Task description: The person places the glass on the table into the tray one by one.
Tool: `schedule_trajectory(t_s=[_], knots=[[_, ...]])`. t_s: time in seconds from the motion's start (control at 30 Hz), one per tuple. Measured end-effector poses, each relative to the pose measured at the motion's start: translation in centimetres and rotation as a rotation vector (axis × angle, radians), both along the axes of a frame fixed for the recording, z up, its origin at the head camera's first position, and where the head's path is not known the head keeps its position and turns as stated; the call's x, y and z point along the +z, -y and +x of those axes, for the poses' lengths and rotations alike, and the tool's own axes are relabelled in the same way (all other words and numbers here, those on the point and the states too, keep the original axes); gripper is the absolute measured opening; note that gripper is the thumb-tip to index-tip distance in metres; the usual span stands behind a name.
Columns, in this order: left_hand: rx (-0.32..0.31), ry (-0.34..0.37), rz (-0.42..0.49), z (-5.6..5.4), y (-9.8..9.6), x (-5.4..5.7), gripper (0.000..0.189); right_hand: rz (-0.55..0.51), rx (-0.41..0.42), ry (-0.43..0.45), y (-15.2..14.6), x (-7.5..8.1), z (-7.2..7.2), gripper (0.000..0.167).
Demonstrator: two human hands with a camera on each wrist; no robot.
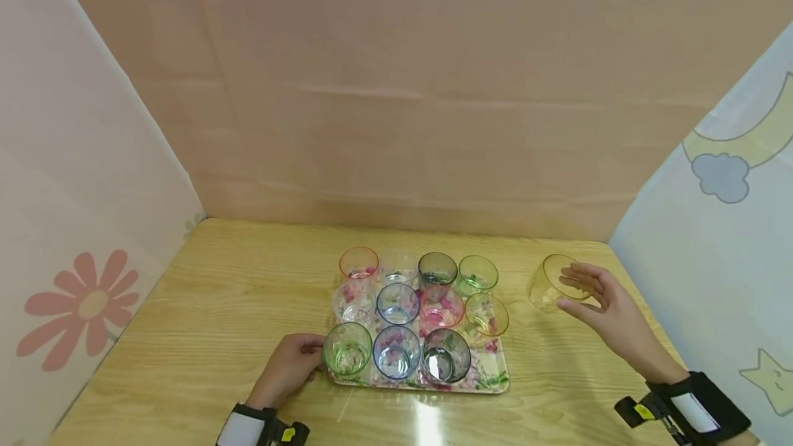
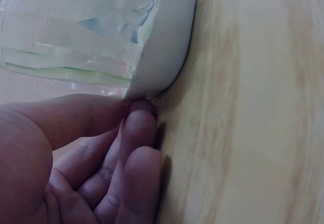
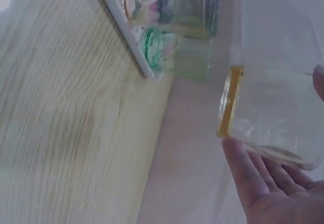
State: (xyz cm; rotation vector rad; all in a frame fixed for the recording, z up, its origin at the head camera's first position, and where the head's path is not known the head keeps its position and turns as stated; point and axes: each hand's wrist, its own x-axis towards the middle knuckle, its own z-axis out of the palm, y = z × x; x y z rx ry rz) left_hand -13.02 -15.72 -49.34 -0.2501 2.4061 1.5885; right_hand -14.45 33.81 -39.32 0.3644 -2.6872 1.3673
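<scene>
My left hand pinches the left edge of a floral tray. In the left wrist view the thumb lies at the tray's white rim, with fingertips under it. A green-tinted glass stands on the tray close to that hand. At the right, my right hand holds a clear yellow-tinted glass between thumb and fingers. The right wrist view shows this glass raised off the table, its amber base toward the tray side.
Rows of tinted glasses fill most of the tray, among them a red-rimmed glass, a blue glass and a dark grey glass. The tray's front right corner is bare. Papered walls stand around the wooden table.
</scene>
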Motion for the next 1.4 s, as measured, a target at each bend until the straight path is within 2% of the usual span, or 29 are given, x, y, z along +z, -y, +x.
schedule_trajectory(t_s=[0.17, 0.33, 0.5, 0.6, 0.77, 1.07, 1.27, 1.4], knots=[[-0.005, 0.005, 0.003, 0.1, 0.0, 0.0, 0.021, -0.044, 0.102, 0.009, 0.5, -0.5, 1.8, 0.058], [-0.006, -0.007, 0.014, 0.1, 0.0, 0.1, 0.021, -0.07, 0.216, 0.033, 1.4, -0.8, 2.9, 0.059], [0.005, -0.006, 0.013, 0.0, -0.1, 0.1, 0.02, -0.081, 0.259, 0.077, 2.3, -1.9, 4.1, 0.061], [0.004, -0.007, 0.014, 0.1, 0.0, 0.1, 0.02, -0.1, 0.255, 0.116, 3.0, -2.8, 4.8, 0.062], [-0.004, -0.005, 0.026, 0.0, 0.1, 0.0, 0.021, -0.076, 0.201, 0.16, 4.3, -4.0, 5.5, 0.062], [0.004, -0.011, 0.023, 0.0, 0.0, -0.2, 0.021, -0.092, 0.138, 0.225, 5.9, -5.5, 5.8, 0.067], [0.013, -0.011, 0.015, 0.0, 0.0, -0.2, 0.021, -0.093, 0.104, 0.223, 6.5, -6.5, 5.7, 0.069], [0.011, -0.01, 0.018, 0.0, 0.0, -0.2, 0.021, -0.093, 0.098, 0.185, 7.0, -6.9, 5.6, 0.069]])
